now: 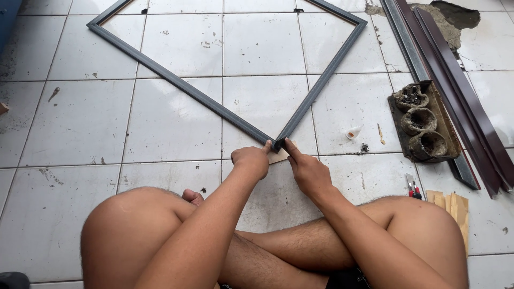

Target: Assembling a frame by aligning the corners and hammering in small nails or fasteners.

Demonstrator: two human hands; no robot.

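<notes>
A dark grey rectangular frame (182,85) lies flat on the white tiled floor, turned like a diamond with one corner pointing at me. My left hand (250,160) is curled against the left side of that near corner, thumb pressed on it. My right hand (306,170) presses the corner from the right with thumb and forefinger. A small piece of light wood (280,156) sits under the corner between my hands. I sit cross-legged, knees to either side.
A dark tray (397,119) with three grimy round cups lies at the right. Long maroon and grey metal strips (471,118) run beside it. A small white bottle (353,132), a red-handled tool (413,187) and thin wood slats (454,206) lie near my right knee.
</notes>
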